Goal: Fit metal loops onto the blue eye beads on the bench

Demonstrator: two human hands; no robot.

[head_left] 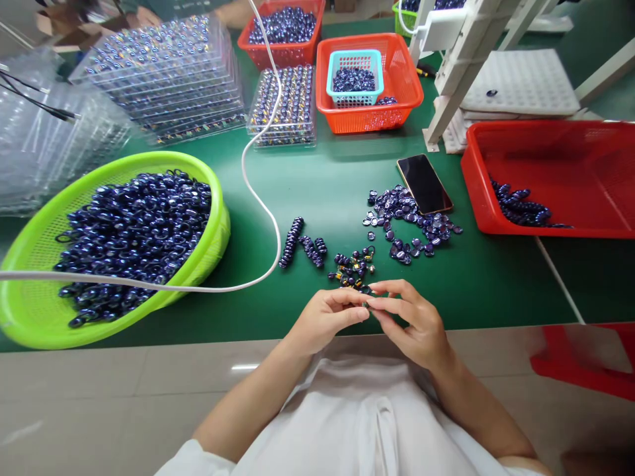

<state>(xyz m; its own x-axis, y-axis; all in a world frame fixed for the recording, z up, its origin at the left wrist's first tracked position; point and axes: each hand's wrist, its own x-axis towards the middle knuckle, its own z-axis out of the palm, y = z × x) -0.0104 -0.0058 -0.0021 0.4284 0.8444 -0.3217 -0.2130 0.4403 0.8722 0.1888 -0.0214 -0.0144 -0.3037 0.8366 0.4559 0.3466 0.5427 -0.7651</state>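
Note:
At the table's front edge my left hand (333,318) and my right hand (409,321) meet, fingertips pinched together. A tiny dark piece (366,305) shows between them; my fingers cover most of it, so its kind is unclear. Just beyond lies a small heap of dark ring-like parts with gold bits (353,268). Left of that heap are dark blue coiled stacks of rings (292,242). A scatter of flat, shiny blue-purple caps (414,221) lies further right, beside a phone (424,184).
A lime green basket (221,225) full of dark ring-shaped parts stands left, with a white cable (258,192) running across it. Stacked clear trays (163,86) and red baskets (370,120) line the back. A red bin (546,228) sits right, near a metal post (459,73).

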